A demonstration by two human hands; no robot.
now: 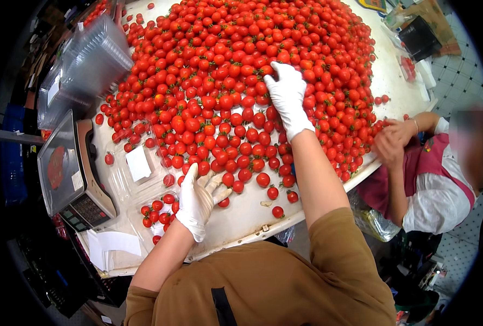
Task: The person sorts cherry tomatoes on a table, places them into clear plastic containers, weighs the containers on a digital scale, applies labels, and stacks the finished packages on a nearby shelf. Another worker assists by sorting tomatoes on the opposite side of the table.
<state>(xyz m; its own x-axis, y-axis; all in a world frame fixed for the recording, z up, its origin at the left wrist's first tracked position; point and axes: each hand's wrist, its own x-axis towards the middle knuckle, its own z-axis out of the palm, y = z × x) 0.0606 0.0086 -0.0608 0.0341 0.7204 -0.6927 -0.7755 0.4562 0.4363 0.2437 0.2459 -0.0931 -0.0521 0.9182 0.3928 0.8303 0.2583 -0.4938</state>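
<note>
A large heap of red cherry tomatoes (233,53), many with green calyxes, spreads over the white tabletop (245,220). My right hand (288,95), in a white glove, reaches into the heap, thumb and forefinger apart beside some tomatoes; its other fingers are partly hidden. Nearer the front edge, my gloved left hand (200,199) has its palm turned up and fingers spread at the edge of the loose tomatoes. Just left of it, a clear plastic container (137,214) has several tomatoes in it. Behind that is a clear plastic piece (121,173) with a white label (138,164).
A weighing scale (82,183) stands at the left, with stacked clear plastic containers (99,53) behind. White paper sheets (115,242) lie at the front left corner. At the right, a co-worker in a maroon apron (432,157) holds both hands (392,140) by the heap's edge.
</note>
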